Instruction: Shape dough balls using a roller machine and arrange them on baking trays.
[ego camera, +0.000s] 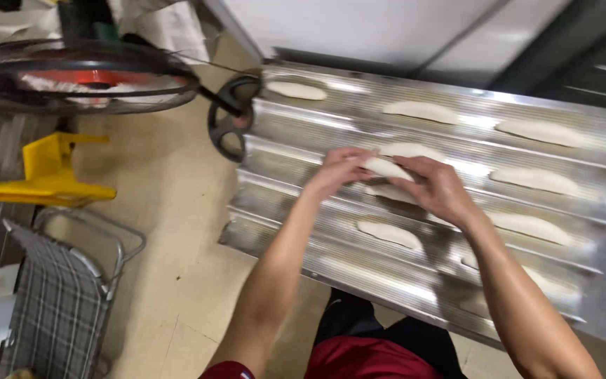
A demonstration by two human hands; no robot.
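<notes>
Left hand [338,170] and right hand [438,188] together grip a dough piece [385,168] above the fluted tray [303,137].

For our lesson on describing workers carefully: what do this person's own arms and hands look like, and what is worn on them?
Both arms are bare from above the elbow down. The left hand and right hand wear no gloves, and no rings or watch show. A short red sleeve edge appears at the left upper arm. The picture is slightly blurred.
</notes>
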